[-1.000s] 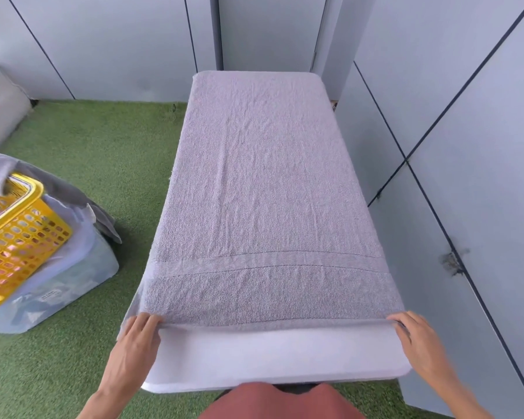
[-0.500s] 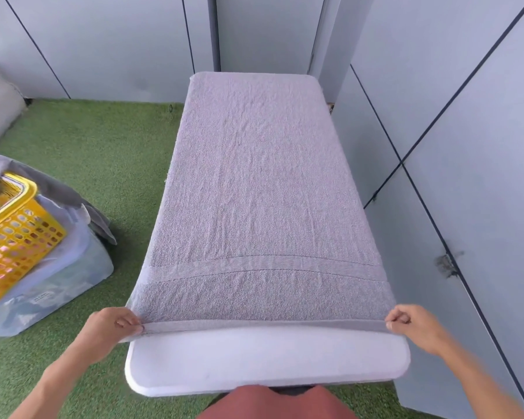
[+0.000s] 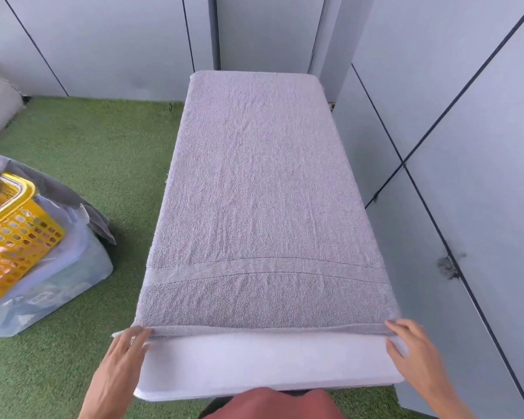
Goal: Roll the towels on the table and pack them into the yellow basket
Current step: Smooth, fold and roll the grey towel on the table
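Your left hand sits at the lower left of the frame, fingers straight, tips resting on the near-left corner of the grey towel; it's released, not gripping. Your right hand is at the lower right w/ fingers extended along the near-right corner of the towel's hem, thumb just below the edge; can't tell if it pinches the hem or only touches it.

The towel lies flat and spread out over the white table, running from the near hem up to the table's far end in the upper centre. A woven band crosses the towel near its near end. A bare white strip of table shows between the hem and the bottom of the frame.

The yellow basket is at mid left, cut by the frame edge, tilted, sitting on a pale plastic bag w/ a grey cloth draped behind it. Everything stands on green turf. Grey wall panels fill the right side and top.
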The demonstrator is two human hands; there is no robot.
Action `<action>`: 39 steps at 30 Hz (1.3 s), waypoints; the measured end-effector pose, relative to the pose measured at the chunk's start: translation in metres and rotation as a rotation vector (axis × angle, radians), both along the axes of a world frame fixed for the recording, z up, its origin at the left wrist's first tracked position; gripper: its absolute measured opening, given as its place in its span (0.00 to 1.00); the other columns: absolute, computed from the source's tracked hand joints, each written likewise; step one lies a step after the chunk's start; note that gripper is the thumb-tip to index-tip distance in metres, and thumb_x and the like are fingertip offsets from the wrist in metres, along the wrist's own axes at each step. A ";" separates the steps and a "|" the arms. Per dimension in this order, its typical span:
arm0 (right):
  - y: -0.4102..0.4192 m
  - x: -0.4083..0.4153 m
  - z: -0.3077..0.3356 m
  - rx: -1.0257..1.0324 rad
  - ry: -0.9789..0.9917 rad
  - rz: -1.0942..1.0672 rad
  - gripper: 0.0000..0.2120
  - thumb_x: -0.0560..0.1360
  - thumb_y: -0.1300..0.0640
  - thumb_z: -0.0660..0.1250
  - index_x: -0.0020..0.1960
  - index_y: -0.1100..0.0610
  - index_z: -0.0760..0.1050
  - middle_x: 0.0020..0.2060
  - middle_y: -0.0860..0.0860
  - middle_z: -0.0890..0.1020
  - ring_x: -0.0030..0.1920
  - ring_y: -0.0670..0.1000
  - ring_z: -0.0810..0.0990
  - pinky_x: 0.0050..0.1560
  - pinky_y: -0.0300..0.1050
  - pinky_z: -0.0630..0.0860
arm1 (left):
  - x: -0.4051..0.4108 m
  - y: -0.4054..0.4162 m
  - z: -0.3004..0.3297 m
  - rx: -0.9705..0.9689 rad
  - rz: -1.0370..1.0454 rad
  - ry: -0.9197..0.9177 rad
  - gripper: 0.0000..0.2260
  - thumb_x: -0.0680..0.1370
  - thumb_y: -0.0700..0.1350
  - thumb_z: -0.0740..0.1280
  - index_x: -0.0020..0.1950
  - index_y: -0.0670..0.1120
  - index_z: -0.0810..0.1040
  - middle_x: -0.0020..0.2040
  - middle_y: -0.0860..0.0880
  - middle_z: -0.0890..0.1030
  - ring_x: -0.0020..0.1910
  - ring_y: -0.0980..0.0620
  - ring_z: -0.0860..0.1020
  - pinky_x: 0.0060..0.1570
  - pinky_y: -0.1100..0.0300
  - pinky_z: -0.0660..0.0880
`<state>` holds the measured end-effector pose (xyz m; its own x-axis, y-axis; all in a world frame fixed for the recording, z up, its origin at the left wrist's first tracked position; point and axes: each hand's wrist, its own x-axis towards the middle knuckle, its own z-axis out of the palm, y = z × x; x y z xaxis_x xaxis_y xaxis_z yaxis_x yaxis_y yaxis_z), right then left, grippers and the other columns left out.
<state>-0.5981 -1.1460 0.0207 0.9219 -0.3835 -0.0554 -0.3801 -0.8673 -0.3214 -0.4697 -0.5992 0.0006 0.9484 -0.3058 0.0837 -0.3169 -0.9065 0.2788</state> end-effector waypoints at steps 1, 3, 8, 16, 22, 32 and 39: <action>-0.002 0.000 0.000 -0.013 -0.013 0.024 0.18 0.65 0.68 0.76 0.53 0.60 0.81 0.48 0.44 0.75 0.51 0.46 0.72 0.54 0.40 0.68 | 0.001 0.000 0.000 -0.004 0.016 0.016 0.13 0.72 0.39 0.73 0.56 0.43 0.79 0.53 0.46 0.77 0.48 0.46 0.79 0.39 0.52 0.80; -0.005 0.004 0.001 -0.032 -0.032 0.040 0.16 0.64 0.71 0.75 0.51 0.61 0.82 0.47 0.45 0.74 0.51 0.46 0.71 0.51 0.37 0.66 | 0.006 -0.004 0.005 -0.010 0.029 0.032 0.19 0.67 0.33 0.76 0.56 0.42 0.79 0.54 0.47 0.76 0.48 0.48 0.77 0.38 0.52 0.80; -0.010 0.021 0.000 -0.097 -0.021 0.081 0.12 0.65 0.75 0.73 0.45 0.62 0.81 0.40 0.51 0.80 0.43 0.55 0.80 0.47 0.38 0.66 | 0.024 -0.013 0.015 0.055 -0.011 -0.027 0.19 0.61 0.27 0.77 0.50 0.38 0.81 0.47 0.45 0.79 0.43 0.46 0.78 0.43 0.54 0.79; -0.043 0.022 0.024 0.133 0.324 0.158 0.11 0.73 0.67 0.69 0.43 0.51 0.81 0.40 0.38 0.80 0.47 0.35 0.76 0.48 0.28 0.69 | 0.037 0.011 0.028 -0.019 0.041 0.358 0.09 0.75 0.35 0.69 0.46 0.49 0.83 0.43 0.54 0.81 0.40 0.55 0.79 0.39 0.64 0.73; -0.041 0.059 0.034 0.296 0.422 -0.043 0.12 0.67 0.68 0.72 0.33 0.52 0.80 0.26 0.48 0.80 0.27 0.40 0.76 0.31 0.30 0.69 | 0.080 0.005 0.031 -0.073 0.197 0.585 0.10 0.71 0.40 0.74 0.35 0.55 0.80 0.37 0.55 0.81 0.38 0.58 0.79 0.40 0.61 0.76; 0.004 0.005 0.001 0.043 0.052 -0.042 0.11 0.70 0.62 0.73 0.51 0.52 0.79 0.46 0.48 0.76 0.52 0.55 0.75 0.54 0.50 0.73 | -0.001 -0.010 -0.002 -0.024 -0.009 -0.059 0.11 0.73 0.37 0.66 0.53 0.37 0.80 0.49 0.42 0.79 0.48 0.45 0.76 0.41 0.52 0.78; -0.014 0.013 -0.007 -0.020 0.064 0.006 0.16 0.70 0.69 0.72 0.56 0.61 0.79 0.51 0.53 0.79 0.53 0.57 0.76 0.57 0.43 0.66 | 0.020 -0.009 0.002 -0.040 -0.037 -0.072 0.16 0.70 0.29 0.71 0.57 0.39 0.79 0.51 0.45 0.79 0.50 0.46 0.76 0.47 0.48 0.79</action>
<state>-0.5850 -1.1597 0.0139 0.9191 -0.3792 -0.1069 -0.3937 -0.8757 -0.2795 -0.4500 -0.6082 0.0024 0.9276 -0.3356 0.1642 -0.3705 -0.8826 0.2895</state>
